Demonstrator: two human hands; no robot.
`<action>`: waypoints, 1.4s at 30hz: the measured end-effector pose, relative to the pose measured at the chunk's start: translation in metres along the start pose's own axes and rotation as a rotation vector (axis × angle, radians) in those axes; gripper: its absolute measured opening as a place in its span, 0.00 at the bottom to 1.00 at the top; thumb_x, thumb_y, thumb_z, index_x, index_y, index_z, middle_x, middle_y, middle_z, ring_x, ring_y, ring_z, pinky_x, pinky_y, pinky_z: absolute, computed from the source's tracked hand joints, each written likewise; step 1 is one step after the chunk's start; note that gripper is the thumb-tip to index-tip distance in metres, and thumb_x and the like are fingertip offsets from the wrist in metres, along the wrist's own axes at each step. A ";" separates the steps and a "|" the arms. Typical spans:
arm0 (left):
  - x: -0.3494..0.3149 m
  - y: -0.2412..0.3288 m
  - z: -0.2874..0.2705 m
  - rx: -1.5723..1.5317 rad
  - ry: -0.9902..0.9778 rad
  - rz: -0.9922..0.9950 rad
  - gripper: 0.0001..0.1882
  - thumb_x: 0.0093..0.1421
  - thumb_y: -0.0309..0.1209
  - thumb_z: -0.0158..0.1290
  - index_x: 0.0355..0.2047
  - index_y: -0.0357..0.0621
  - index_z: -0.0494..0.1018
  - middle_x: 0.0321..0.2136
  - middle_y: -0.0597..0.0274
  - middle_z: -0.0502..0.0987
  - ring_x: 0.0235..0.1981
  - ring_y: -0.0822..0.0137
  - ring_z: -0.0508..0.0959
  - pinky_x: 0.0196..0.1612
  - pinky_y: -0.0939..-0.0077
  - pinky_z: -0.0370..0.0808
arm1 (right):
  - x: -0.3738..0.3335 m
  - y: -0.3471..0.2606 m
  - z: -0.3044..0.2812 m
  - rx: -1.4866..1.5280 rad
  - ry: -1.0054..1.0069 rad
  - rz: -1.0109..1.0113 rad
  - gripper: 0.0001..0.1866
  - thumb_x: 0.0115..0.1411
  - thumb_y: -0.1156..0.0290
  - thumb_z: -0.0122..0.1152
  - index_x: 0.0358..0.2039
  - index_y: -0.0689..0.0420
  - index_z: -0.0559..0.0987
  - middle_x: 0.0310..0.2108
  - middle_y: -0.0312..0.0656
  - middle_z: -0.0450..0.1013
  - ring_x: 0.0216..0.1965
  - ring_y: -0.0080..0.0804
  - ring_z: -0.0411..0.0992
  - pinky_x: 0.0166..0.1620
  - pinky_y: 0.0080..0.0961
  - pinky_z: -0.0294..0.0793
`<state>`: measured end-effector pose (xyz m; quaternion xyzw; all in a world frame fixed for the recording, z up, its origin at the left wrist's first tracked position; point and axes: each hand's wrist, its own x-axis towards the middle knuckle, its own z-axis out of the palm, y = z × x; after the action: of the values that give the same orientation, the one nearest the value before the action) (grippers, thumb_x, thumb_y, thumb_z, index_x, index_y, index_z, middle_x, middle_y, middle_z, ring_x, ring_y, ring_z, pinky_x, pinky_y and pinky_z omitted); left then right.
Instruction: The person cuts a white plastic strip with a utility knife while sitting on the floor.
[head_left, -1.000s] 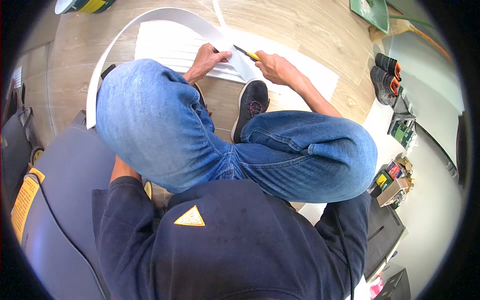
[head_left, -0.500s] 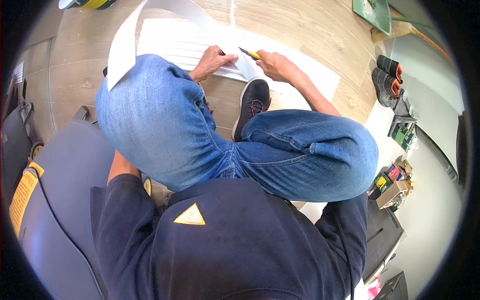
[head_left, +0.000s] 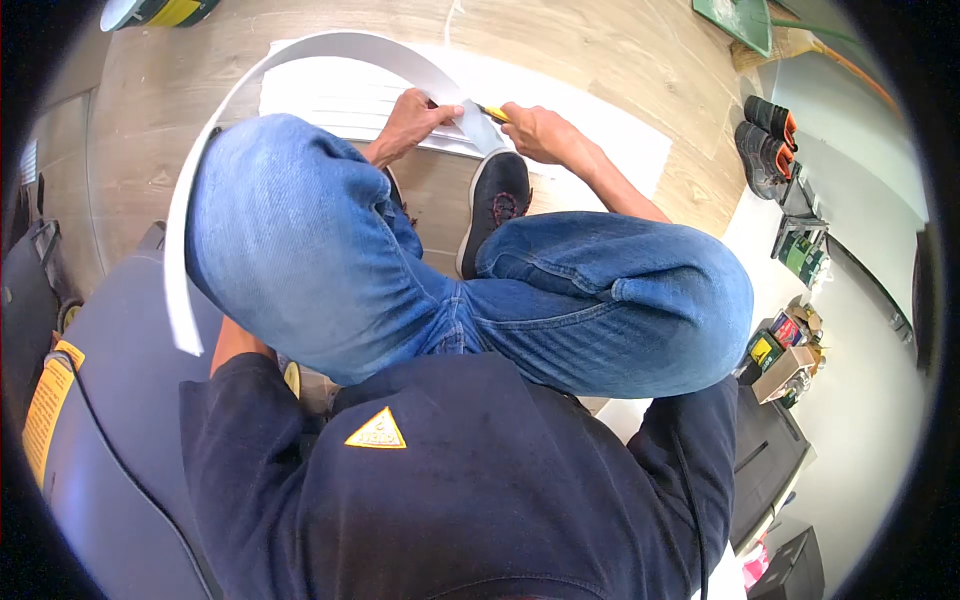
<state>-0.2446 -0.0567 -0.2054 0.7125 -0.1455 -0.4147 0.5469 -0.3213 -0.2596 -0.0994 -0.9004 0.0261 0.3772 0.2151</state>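
Observation:
I sit crouched over a white sheet [head_left: 590,110] lying on the wooden floor. My left hand [head_left: 418,117] presses on the end of a long white strip [head_left: 300,52] where it meets the sheet. The strip curls up in an arc over my left knee and down to my left side. My right hand [head_left: 535,130] grips a yellow utility knife [head_left: 492,113], whose tip rests at the strip's end beside my left fingers. My black shoe [head_left: 495,200] stands just below both hands.
A dark grey case with a yellow label [head_left: 60,400] lies at my left. A pair of black shoes [head_left: 765,145] stands at the right, with small boxes [head_left: 785,350] by the wall. A green board [head_left: 735,15] sits top right, a round tin [head_left: 150,10] top left.
The white strip has curled higher and further over my left knee. Both hands have stayed at the sheet's edge, with the knife close to my left fingers.

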 end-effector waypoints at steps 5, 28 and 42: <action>0.003 -0.011 0.010 -0.220 -0.060 -0.055 0.18 0.54 0.38 0.59 0.33 0.31 0.79 0.25 0.55 0.80 0.26 0.70 0.79 0.31 0.78 0.75 | 0.005 0.013 0.004 0.012 0.002 -0.026 0.16 0.64 0.63 0.46 0.41 0.64 0.69 0.30 0.62 0.74 0.35 0.59 0.74 0.39 0.49 0.72; 0.018 -0.019 0.011 -0.036 0.005 -0.100 0.17 0.56 0.36 0.59 0.35 0.30 0.78 0.28 0.55 0.81 0.28 0.68 0.80 0.32 0.79 0.77 | -0.015 -0.001 -0.002 0.064 0.098 0.038 0.15 0.64 0.63 0.47 0.40 0.64 0.68 0.29 0.61 0.74 0.33 0.60 0.74 0.36 0.50 0.72; 0.014 -0.028 0.013 0.244 0.107 -0.039 0.14 0.56 0.34 0.58 0.26 0.31 0.80 0.19 0.57 0.80 0.20 0.74 0.77 0.23 0.79 0.73 | -0.010 0.006 0.008 0.057 0.077 0.041 0.14 0.65 0.63 0.46 0.41 0.62 0.67 0.28 0.60 0.74 0.32 0.59 0.74 0.36 0.49 0.71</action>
<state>-0.2526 -0.0646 -0.2379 0.7976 -0.1515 -0.3659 0.4551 -0.3348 -0.2629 -0.0997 -0.9070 0.0634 0.3458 0.2317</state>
